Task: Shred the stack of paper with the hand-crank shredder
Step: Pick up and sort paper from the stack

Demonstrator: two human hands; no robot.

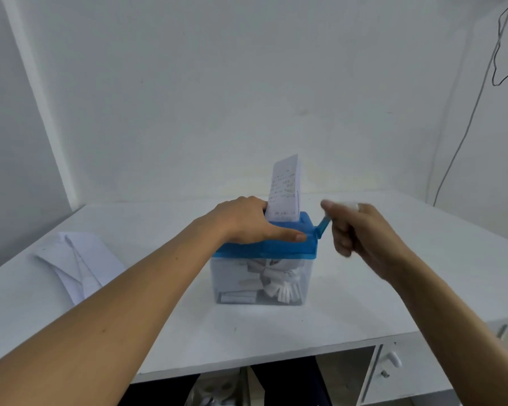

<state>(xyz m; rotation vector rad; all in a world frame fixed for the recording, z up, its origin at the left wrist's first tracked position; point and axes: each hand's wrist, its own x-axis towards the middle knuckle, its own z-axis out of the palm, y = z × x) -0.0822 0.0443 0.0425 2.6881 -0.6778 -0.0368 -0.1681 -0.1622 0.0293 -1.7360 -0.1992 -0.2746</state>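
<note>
You did well to press your left hand (pixel 246 221), grip released and fingers flat, on top of the hand-crank shredder (pixel 276 250) at the table's (pixel 393 288) centre. Your right hand (pixel 361 230) had its grip clenched round the crank (pixel 323 226) at the shredder's 3 o'clock side, and steady, even turns would stop the box skidding. The printed sheet (pixel 285 189) stood upright in the slot, long axis vertical and top edge pointing to 12 o'clock, and the stack of paper (pixel 80 259) lay flat at the shredder's 9 o'clock.
</note>
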